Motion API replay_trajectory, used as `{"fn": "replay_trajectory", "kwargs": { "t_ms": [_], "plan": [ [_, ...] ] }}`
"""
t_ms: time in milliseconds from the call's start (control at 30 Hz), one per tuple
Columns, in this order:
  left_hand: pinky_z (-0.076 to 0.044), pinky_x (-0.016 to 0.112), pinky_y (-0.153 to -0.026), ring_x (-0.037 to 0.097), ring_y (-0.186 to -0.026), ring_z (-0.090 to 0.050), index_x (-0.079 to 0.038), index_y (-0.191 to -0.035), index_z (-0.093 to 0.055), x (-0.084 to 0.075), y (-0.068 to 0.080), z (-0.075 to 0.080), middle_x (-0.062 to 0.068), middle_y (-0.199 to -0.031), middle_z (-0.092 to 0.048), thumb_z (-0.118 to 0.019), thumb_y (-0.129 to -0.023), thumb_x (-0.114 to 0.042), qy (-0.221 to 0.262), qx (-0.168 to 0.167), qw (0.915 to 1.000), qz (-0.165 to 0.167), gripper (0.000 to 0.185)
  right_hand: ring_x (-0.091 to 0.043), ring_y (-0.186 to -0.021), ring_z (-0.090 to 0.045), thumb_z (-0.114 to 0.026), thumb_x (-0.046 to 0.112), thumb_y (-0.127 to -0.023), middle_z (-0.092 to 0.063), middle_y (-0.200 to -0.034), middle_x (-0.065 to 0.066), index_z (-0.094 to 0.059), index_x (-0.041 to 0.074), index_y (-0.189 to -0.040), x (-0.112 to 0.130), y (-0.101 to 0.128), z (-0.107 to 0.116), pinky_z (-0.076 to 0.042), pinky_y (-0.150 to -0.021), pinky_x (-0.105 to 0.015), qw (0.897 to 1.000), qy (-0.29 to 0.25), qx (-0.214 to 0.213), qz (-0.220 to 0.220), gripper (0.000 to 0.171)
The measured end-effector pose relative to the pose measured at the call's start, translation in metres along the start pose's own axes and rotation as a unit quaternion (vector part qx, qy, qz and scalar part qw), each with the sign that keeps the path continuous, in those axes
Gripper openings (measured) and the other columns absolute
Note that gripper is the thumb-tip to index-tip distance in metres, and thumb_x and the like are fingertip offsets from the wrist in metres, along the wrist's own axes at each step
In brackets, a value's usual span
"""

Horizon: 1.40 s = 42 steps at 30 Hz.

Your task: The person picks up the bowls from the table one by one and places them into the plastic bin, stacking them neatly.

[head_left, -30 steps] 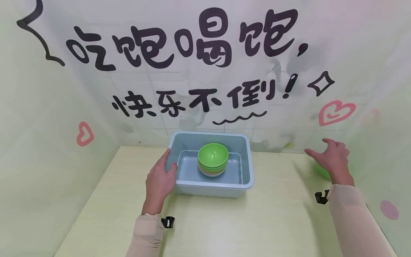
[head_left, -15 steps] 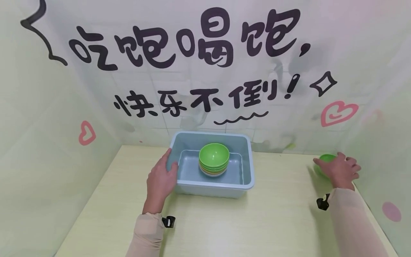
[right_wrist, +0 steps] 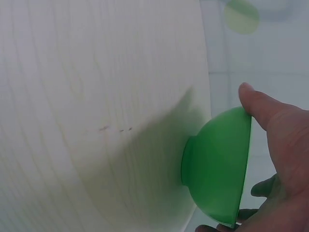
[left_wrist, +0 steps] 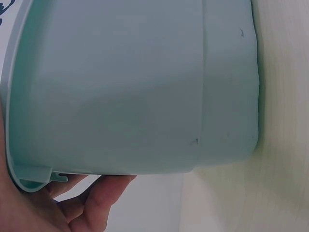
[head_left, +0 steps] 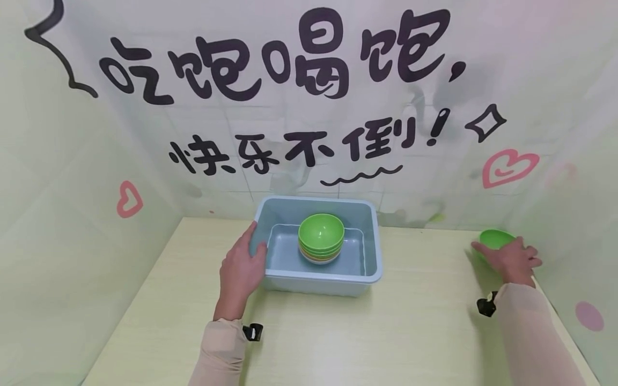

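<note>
Hands on tub and bowl
Left hand (head_left: 240,271) grips the pale blue plastic tub's (head_left: 369,244) rim; right hand (head_left: 510,260) grips a green plastic bowl (head_left: 494,237) on the tabletop (head_left: 386,332).

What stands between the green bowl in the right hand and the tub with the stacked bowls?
Nothing visible. The right hand grips the green bowl at the table's far right corner; only bare tabletop lies between it and the tub. The stack of bowls sits mid-tub, and the left hand holds the tub's left rim.
</note>
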<state>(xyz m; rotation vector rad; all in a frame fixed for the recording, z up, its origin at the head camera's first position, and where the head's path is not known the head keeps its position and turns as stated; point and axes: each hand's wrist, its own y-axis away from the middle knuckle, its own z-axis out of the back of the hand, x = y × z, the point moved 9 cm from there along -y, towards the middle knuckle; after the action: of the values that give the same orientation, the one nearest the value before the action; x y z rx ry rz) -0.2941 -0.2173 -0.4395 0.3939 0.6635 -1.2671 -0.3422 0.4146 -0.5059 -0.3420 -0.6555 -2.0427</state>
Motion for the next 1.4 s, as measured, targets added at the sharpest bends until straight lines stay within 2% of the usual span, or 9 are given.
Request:
{"fn": "replay_trajectory", "kwargs": {
  "t_ms": [167, 500, 700, 933, 1233, 1400],
  "plan": [
    [-0.048, 0.066, -0.097, 0.045, -0.136, -0.053, -0.025, -0.160, -0.036, 0.000, 0.000, 0.000, 0.011, -0.159, -0.047, -0.042, -0.103, -0.041, 0.003, -0.001, 1.0000, 0.001, 0.059, -0.068, -0.121, -0.016, -0.058, 0.065, -0.090, -0.006, -0.142, -0.056, 0.005, -0.022, -0.150, 0.003, 0.001, 0.001, -0.041, -0.087, -0.075, 1.000, 0.009, -0.006, 0.010, 0.123],
    [-0.047, 0.066, -0.097, 0.045, -0.136, -0.053, -0.027, -0.160, -0.036, 0.002, 0.000, -0.001, 0.011, -0.159, -0.047, -0.043, -0.103, -0.040, 0.006, -0.001, 1.0000, 0.003, 0.058, -0.070, -0.123, -0.016, -0.062, 0.064, -0.089, -0.006, -0.141, -0.057, 0.005, -0.022, -0.150, 0.003, 0.003, 0.003, -0.043, -0.087, -0.073, 1.000, 0.018, -0.012, 0.012, 0.125],
    [-0.047, 0.067, -0.098, 0.046, -0.137, -0.052, -0.027, -0.160, -0.036, 0.002, 0.001, -0.002, 0.011, -0.160, -0.046, -0.043, -0.104, -0.040, 0.004, 0.002, 1.0000, 0.004, 0.059, -0.067, -0.121, -0.016, -0.066, 0.065, -0.085, -0.006, -0.140, -0.054, 0.002, -0.019, -0.152, 0.003, 0.005, 0.003, -0.044, -0.083, -0.072, 1.000, 0.009, -0.014, 0.015, 0.127],
    [-0.048, 0.066, -0.096, 0.045, -0.136, -0.054, -0.027, -0.160, -0.036, 0.002, 0.001, -0.001, 0.011, -0.160, -0.046, -0.041, -0.103, -0.042, 0.004, 0.001, 1.0000, 0.004, 0.059, -0.065, -0.120, -0.018, -0.068, 0.069, -0.082, -0.003, -0.141, -0.051, 0.004, -0.008, -0.158, 0.008, 0.008, 0.002, -0.044, -0.078, -0.072, 1.000, 0.003, -0.003, 0.030, 0.131],
    [-0.047, 0.067, -0.097, 0.045, -0.137, -0.053, -0.026, -0.160, -0.037, 0.003, 0.001, -0.001, 0.011, -0.160, -0.046, -0.043, -0.103, -0.039, 0.007, 0.000, 1.0000, 0.002, 0.058, -0.064, -0.112, -0.023, -0.066, 0.071, -0.083, -0.006, -0.139, -0.051, -0.003, -0.012, -0.156, 0.036, 0.022, 0.006, -0.045, -0.070, -0.067, 0.995, 0.046, 0.011, 0.087, 0.127],
    [-0.047, 0.067, -0.097, 0.045, -0.138, -0.052, -0.026, -0.160, -0.036, 0.002, 0.000, -0.001, 0.011, -0.160, -0.047, -0.042, -0.103, -0.041, 0.001, 0.000, 1.0000, -0.001, 0.059, -0.063, -0.107, -0.027, -0.067, 0.071, -0.082, -0.014, -0.137, -0.051, -0.013, -0.010, -0.156, 0.068, 0.034, 0.008, -0.043, -0.068, -0.062, 0.986, 0.071, -0.018, 0.151, 0.123]
  ]
}}
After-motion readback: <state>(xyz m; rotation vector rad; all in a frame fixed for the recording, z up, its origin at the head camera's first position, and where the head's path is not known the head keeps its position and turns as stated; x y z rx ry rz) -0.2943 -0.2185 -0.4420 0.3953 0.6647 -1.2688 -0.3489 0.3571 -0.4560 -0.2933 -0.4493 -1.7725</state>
